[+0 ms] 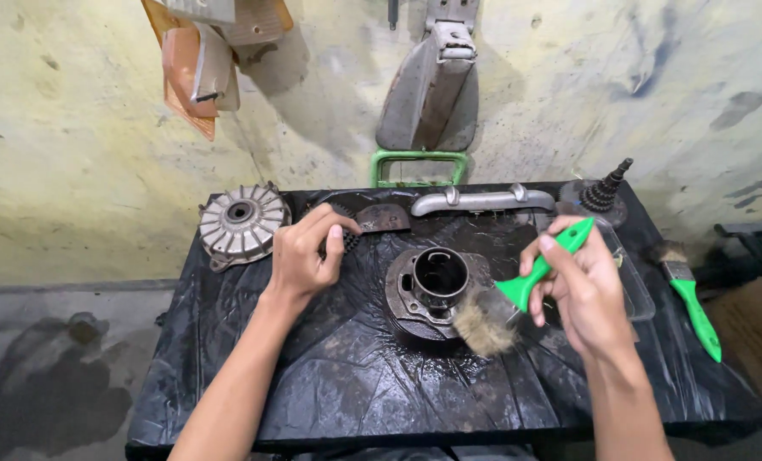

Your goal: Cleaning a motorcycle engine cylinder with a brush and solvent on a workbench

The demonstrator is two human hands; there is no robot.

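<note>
Two green-handled bristle brushes show: one lies on the counter (355,393), the other (518,294) gripped by right hand (579,290) fingers beside one dark metal cylinder (432,286); left hand (306,256) fingers curl on a small black toothed part (349,242).

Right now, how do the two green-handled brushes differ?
The brush in the right hand is gripped and tilted, its bristles against the metal cylinder part; the second brush lies untouched near the table's right edge. The held brush's bristles look bushy and splayed; the other's are smaller and tighter. Both have bright green handles and pale bristles.
</note>
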